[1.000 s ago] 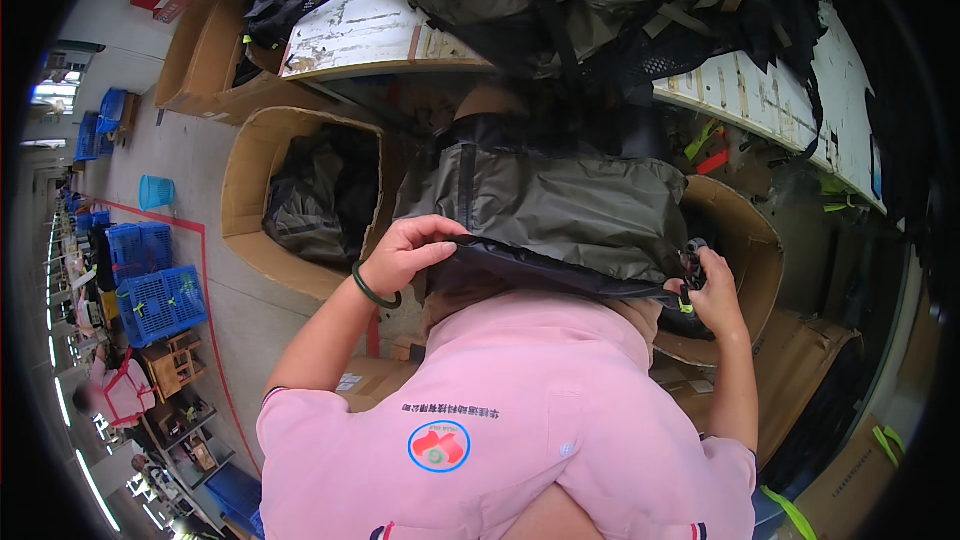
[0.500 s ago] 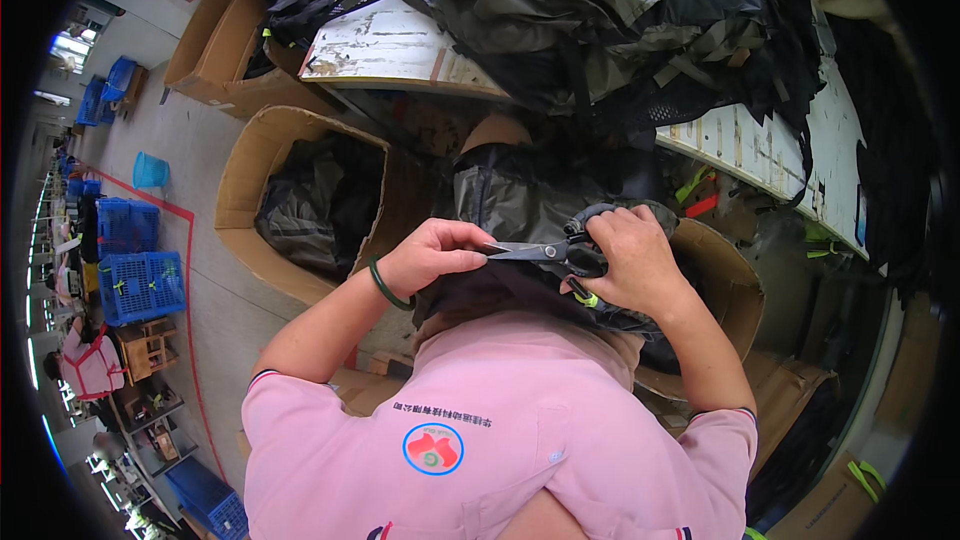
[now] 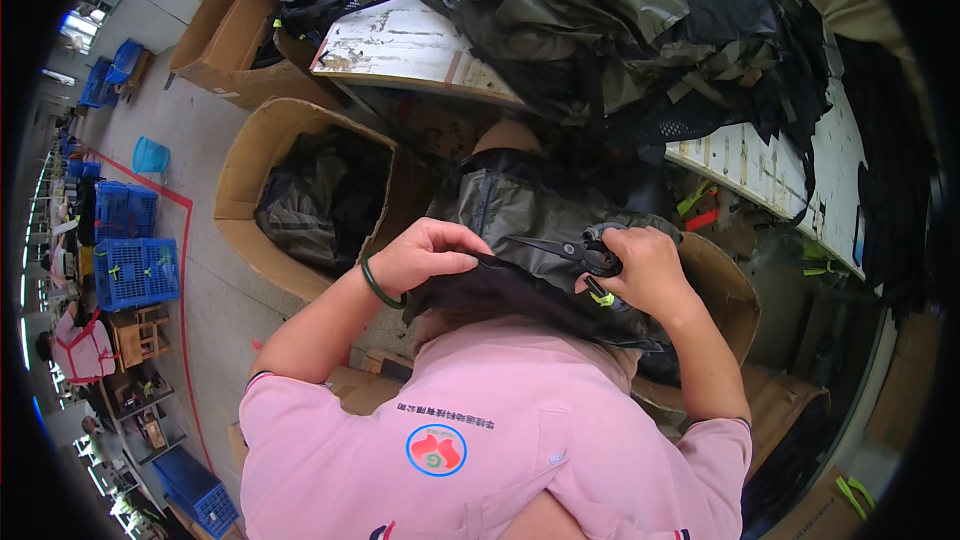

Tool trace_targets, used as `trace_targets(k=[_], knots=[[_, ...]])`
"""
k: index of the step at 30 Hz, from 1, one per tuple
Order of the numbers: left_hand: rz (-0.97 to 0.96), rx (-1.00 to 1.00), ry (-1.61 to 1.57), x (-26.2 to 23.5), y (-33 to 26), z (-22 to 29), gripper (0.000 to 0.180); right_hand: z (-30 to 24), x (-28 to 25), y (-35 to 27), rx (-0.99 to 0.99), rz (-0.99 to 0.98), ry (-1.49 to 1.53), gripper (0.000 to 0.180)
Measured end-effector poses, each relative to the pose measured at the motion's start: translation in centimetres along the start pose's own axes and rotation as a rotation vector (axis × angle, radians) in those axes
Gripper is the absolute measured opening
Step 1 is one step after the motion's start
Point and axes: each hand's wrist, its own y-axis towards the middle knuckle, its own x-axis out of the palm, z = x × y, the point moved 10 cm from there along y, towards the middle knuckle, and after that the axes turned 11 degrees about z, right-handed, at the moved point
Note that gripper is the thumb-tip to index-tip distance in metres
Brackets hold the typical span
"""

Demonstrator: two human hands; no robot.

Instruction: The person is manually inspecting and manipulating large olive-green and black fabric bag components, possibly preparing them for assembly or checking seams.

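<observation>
Across my lap lies dark fabric, a black and olive-grey piece (image 3: 520, 202) with a seam running along it. My left hand (image 3: 428, 250) pinches the fabric's black edge between thumb and fingers. In my right hand (image 3: 640, 265) is a pair of scissors (image 3: 560, 247) with dark blades and wrapped handles, pointing left toward my left hand. Their blades sit over the fabric, a little apart from my left fingertips. By my right thumb a small yellow-green tab (image 3: 601, 297) shows; what it belongs to is unclear.
Ahead, a worn white table (image 3: 400, 40) bears a heap of dark fabric bags (image 3: 580, 0). Open cardboard boxes stand at my left (image 3: 240, 175) and right (image 3: 735, 290), the left one holding dark fabric. Farther left are blue crates (image 3: 138, 273), a blue bucket (image 3: 151, 154) and a seated person (image 3: 80, 345).
The scissors have drawn back to the right, away from my left fingertips. My left hand has shifted slightly left, and the black edge is now stretched out more visibly.
</observation>
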Motion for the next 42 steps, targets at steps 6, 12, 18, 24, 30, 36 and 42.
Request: trace_targets(k=[6, 12, 18, 24, 30, 36, 42], knots=[[0.622, 0.184, 0.176, -20.2, -9.0, 6.3, 0.016, 8.0, -4.6, 0.6, 0.397, 0.284, 0.181, 0.047], [1.327, -0.189, 1.130, -46.7, -28.5, 2.0, 0.029, 12.4, -9.9, 6.6, 0.424, 0.710, 0.424, 0.038], [0.908, 0.195, 0.656, -35.1, -9.4, 3.7, 0.031, 13.7, -11.5, 13.7, 0.514, 0.877, 0.433, 0.036], [0.696, 0.671, 0.438, -17.1, 7.6, 16.1, 0.042, 11.5, -11.8, 12.0, 0.509, 0.862, 0.782, 0.027], [0.521, 1.003, 0.784, -3.2, 14.0, 20.0, 0.033, 5.5, -11.5, 1.2, 0.524, 0.792, 0.855, 0.029], [-0.123, 0.591, 0.210, 6.0, 11.0, 12.8, 0.007, 4.1, -5.8, -14.4, 0.771, 0.355, 0.773, 0.031], [-0.313, 0.490, 0.484, 10.5, 5.4, 10.1, 0.009, 4.3, -4.2, -20.2, 0.704, 0.017, 0.412, 0.031]])
